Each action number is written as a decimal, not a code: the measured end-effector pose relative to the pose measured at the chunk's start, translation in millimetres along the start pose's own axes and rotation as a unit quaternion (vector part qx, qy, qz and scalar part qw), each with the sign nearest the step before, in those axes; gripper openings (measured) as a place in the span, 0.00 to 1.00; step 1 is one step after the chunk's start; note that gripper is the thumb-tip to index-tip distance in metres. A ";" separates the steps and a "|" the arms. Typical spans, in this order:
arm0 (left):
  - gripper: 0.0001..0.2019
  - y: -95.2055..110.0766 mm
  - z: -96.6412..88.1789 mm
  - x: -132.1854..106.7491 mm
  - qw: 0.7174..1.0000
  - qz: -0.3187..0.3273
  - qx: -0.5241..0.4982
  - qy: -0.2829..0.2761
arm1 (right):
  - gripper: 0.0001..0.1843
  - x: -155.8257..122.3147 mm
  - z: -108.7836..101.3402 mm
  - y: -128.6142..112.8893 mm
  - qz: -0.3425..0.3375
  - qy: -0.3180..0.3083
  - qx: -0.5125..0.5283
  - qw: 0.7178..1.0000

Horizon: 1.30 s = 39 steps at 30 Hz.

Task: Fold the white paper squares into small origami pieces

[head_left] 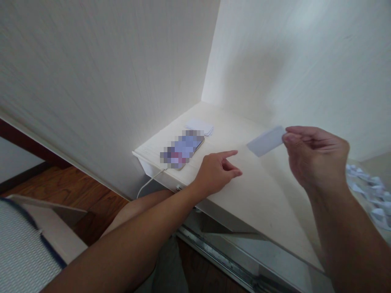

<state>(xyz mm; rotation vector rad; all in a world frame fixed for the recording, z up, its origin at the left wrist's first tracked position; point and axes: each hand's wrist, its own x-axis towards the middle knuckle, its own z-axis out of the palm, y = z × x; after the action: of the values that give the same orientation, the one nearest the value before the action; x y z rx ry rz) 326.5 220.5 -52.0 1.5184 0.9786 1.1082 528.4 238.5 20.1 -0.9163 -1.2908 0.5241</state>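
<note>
My right hand (314,156) pinches a small white paper slip (266,141) by its right end and holds it in the air above a pale tabletop (253,191). My left hand (217,173) hovers just over the table to the left of the slip, its forefinger stretched toward the slip and the other fingers loosely curled; nothing is in it. A stack of white paper slips (200,127) lies at the table's far left corner.
A phone (182,149) lies on the table's left end with a white cable (146,185) hanging off the edge. A heap of folded white papers (369,191) sits at the right. White walls close the corner. Wooden floor lies below left.
</note>
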 end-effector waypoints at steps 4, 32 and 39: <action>0.38 -5.1 -0.1 1.7 0.998 -0.008 -0.060 -0.014 | 0.11 1.5 1.9 8.5 0.084 -0.030 0.021 0.996; 0.23 4.7 1.3 4.2 0.982 -0.044 -0.152 0.101 | 0.19 -22.7 19.7 30.9 0.254 -0.151 0.037 0.955; 0.18 4.2 -0.3 3.8 0.973 -0.041 -0.201 0.105 | 0.34 -29.3 26.0 25.8 0.268 -0.262 0.066 0.925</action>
<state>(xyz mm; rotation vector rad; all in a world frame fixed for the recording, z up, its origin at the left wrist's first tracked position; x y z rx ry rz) 327.5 223.3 -47.1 1.0415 0.8814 1.3344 500.6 237.4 -17.7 -1.0555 -1.4468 1.3428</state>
